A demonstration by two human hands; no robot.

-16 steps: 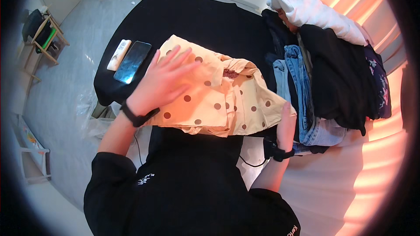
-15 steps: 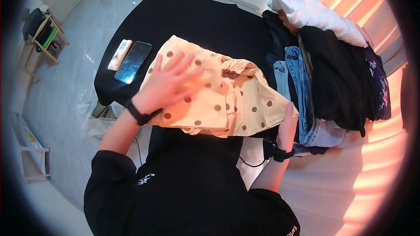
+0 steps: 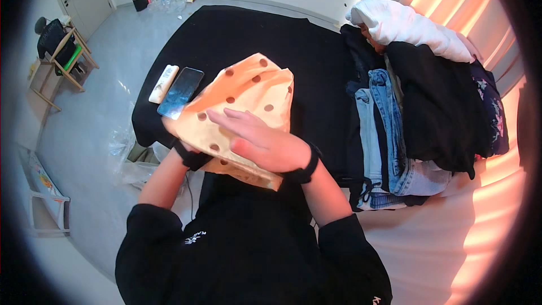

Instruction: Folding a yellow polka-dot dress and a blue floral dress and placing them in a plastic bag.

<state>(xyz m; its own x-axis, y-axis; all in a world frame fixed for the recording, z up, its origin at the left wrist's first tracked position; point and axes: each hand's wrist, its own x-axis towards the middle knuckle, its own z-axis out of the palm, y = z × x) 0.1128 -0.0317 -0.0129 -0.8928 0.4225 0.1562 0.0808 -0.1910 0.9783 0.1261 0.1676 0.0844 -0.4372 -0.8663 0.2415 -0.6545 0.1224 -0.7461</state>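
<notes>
A cream polka-dot garment (image 3: 248,99) with brown spots lies folded into a smaller bundle, tilted at the near edge of the black-covered table (image 3: 243,28). My left hand (image 3: 176,131) holds its left edge, the fingers tucked out of sight under the cloth. Across its near right part lies my right hand (image 3: 268,144), open, with its fingers stretched out toward the left. Just beyond my left hand, a phone (image 3: 182,91) lies on the table, touching or nearly touching the garment. Next to the phone sits a slim white object (image 3: 164,83).
On the right are folded jeans (image 3: 384,130), a black garment (image 3: 437,101) and a white bundled cloth (image 3: 412,25). Clear plastic wrapping (image 3: 127,147) is on the floor at the left. A wooden chair (image 3: 70,56) stands farther off, and a pinkish curtain (image 3: 474,214) hangs at the right.
The garment's right part has been folded over to the left. My right hand has moved left from its right corner onto its top; my left hand has gone from its top to its left edge.
</notes>
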